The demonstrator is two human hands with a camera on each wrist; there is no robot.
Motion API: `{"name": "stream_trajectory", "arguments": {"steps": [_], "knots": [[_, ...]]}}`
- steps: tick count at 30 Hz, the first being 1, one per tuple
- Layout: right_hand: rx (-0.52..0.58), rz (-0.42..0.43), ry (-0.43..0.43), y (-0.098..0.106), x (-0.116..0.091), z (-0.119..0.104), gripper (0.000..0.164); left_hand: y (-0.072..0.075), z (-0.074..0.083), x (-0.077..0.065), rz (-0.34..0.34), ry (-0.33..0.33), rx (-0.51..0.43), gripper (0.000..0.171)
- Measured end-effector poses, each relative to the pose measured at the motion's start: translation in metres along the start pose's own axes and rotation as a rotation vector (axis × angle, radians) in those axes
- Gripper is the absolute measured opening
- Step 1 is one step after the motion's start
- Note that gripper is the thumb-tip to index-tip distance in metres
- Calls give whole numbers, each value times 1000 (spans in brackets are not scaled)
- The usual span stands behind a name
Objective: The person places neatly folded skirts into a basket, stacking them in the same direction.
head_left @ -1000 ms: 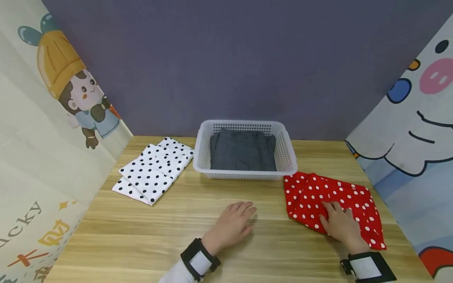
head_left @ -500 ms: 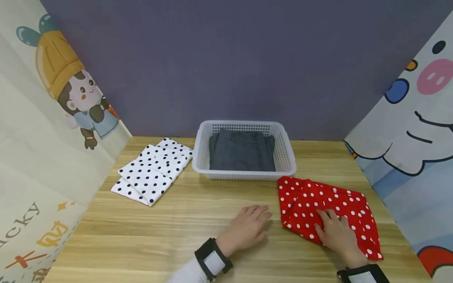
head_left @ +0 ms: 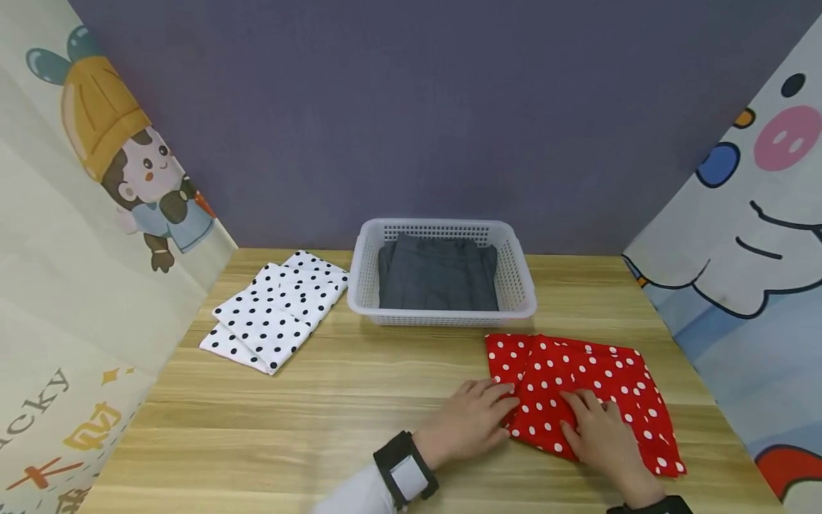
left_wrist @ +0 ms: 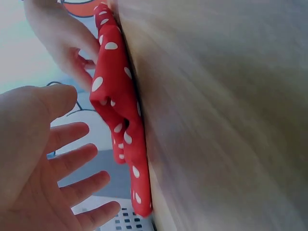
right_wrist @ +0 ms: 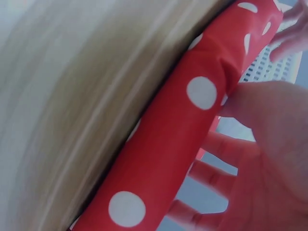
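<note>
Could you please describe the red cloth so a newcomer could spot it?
On the wooden table, find the white basket at the far edge. In front of it and toward the right, the red cloth lies partly under the right hand. White dots on red set it apart from the black-dotted white cloth and plain grey cloth.

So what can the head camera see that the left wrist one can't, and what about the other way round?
Only the head view: the folded white cloth with black polka dots and the cartoon figure in a carrot hat.

Only the left wrist view: the palm side of the left hand, and a small dark gap in the edge of the red polka-dot cloth.

Both: that red cloth, the left hand, the right hand, the wood-grain tabletop and the white plastic basket, though the wrist view catches just part of it.
</note>
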State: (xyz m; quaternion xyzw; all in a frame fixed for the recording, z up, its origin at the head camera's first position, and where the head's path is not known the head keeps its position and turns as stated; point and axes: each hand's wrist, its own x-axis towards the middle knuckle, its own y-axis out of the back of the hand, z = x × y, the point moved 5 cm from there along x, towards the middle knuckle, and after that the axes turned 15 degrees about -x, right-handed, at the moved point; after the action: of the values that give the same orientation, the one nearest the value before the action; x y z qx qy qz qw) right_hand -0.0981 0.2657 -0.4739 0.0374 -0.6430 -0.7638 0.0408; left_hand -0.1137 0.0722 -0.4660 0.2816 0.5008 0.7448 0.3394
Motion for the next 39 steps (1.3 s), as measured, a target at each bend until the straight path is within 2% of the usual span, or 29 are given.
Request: {"name": "stream_trajectory", "arguments": {"steps": [9, 16, 20, 23, 28, 34, 39], "knots": [[6, 29, 43, 5, -1, -20, 59, -6, 4, 0, -16, -13, 30, 45], [24, -2, 43, 6, -1, -31, 59, -10, -5, -8, -46, 32, -8, 39], [48, -10, 25, 8, -2, -36, 59, -5, -10, -14, -47, 61, -38, 37], [79, 15, -2, 10, -2, -37, 58, -1, -12, -18, -46, 77, -54, 35], [128, 106, -40, 13, -2, -33, 54, 3, -19, -28, -27, 106, -72, 29], [84, 205, -79, 15, -1, -21, 55, 9, -31, -41, 1, 137, -61, 25], [81, 217, -108, 13, -1, -14, 53, 16, -39, -52, 26, 162, -81, 23]]}}
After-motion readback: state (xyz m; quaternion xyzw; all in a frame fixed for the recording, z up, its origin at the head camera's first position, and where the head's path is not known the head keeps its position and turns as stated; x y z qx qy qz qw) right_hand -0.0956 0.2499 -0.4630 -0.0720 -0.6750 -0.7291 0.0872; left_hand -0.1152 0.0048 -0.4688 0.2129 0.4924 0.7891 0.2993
